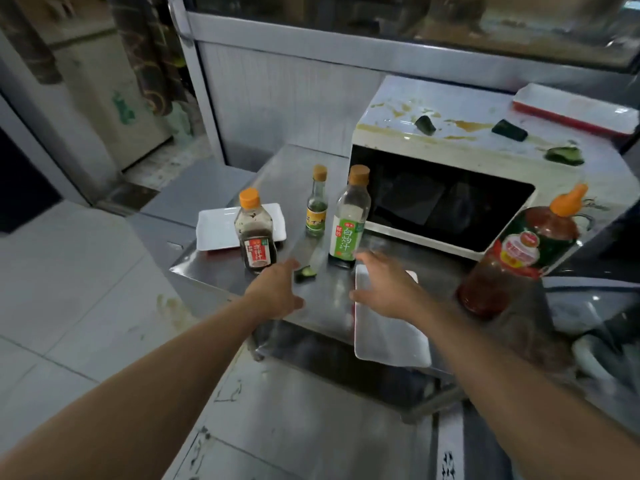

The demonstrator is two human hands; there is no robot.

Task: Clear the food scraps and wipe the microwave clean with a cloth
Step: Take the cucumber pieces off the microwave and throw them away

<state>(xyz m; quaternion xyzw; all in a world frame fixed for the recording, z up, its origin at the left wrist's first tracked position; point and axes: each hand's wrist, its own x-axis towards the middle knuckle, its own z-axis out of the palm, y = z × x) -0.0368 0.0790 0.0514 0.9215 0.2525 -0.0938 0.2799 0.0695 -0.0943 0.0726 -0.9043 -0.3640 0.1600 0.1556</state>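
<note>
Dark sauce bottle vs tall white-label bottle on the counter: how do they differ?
Height: the dark sauce bottle is short and squat; the tall white-label bottle is slimmer and clearly taller.
Contents: the dark one holds brown-black liquid; the tall one looks clear or nearly empty above its label.
Label: red and white on the dark bottle, white and green on the tall one.
Position: the dark bottle stands by the left hand, the tall one by the right hand.
Shared: both upright, capped.
</note>
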